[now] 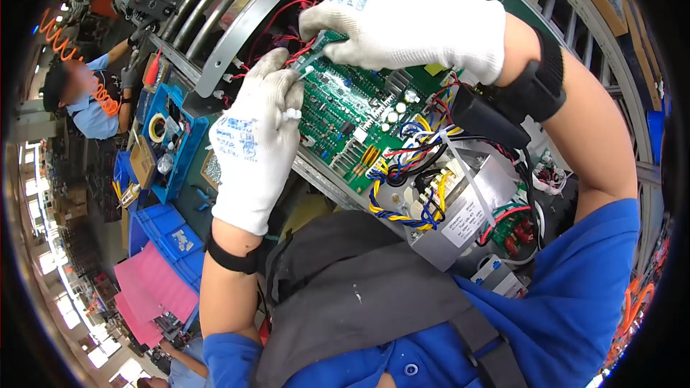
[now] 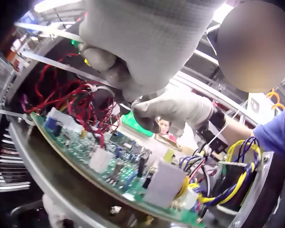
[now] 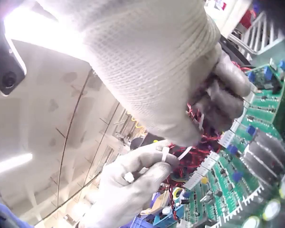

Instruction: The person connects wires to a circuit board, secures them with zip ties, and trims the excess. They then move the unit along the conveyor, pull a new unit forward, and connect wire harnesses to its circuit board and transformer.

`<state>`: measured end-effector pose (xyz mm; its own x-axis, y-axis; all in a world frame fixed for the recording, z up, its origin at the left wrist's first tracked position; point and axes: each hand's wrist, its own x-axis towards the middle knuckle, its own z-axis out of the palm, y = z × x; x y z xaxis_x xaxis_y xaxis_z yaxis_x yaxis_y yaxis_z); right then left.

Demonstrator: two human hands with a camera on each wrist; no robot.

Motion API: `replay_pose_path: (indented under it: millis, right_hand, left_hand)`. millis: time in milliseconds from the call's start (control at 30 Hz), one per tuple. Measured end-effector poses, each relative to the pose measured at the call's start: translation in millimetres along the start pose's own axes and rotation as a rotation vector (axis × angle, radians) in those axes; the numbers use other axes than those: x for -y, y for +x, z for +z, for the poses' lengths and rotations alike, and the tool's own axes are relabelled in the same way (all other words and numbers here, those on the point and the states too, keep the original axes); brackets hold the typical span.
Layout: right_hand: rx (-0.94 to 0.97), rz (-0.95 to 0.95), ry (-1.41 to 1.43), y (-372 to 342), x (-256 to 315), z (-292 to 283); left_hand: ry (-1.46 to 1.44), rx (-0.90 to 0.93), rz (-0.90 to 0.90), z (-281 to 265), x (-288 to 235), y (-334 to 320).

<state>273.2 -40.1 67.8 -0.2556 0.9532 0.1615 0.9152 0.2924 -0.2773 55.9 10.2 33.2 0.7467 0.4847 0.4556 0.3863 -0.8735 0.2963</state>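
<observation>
A large green circuit board [image 1: 334, 129] lies in a metal-framed chassis, with bundled red wires [image 2: 54, 78] along its far edge. My left hand [image 1: 248, 140], in a white knit glove, is at the board's left corner. White cable ties [image 2: 50, 31] stick out from between its curled fingers, and their short ends show beside the knuckles in the head view. Across from it, my gloved right hand [image 1: 410, 21] reaches over the far edge. Its fingers curl around some of the red wires, close to the left fingertips; the palm partly hides the grip.
A metal transformer box [image 1: 460, 215] with yellow, blue and black leads stands nearest my body. A grey frame rail [image 1: 251, 21] runs along the left. Beyond lie blue bins [image 1: 172, 241], pink foam sheets [image 1: 154, 287] and another worker [image 1: 93, 100].
</observation>
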Motion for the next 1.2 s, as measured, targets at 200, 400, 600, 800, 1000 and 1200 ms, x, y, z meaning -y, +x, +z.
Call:
replay_pose_path:
  millis: [200,400,600,800,1000,1200]
  right_hand:
    - [0.142,0.016,0.098,5,-17,-17]
    - [-0.011,0.070,0.101,8,-39,-9]
    - [0.105,-0.034,0.403,14,-33,1]
    - [-0.102,-0.117,0.037,9,-20,-18]
    - [-0.039,-0.345,-0.015,20,6,-1]
    - [0.028,-0.223,-0.096,23,-5,5]
  left_hand:
    - [0.090,-0.086,-0.044,14,0,2]
    - [0.060,-0.073,-0.064,14,4,-1]
    - [-0.118,-0.044,-0.076,3,2,-5]
    - [-0.127,-0.008,-0.081,0,8,-5]
    - [0.002,-0.038,0.031,1,15,-7]
    - [-0.086,0.014,0.009,-3,12,-8]
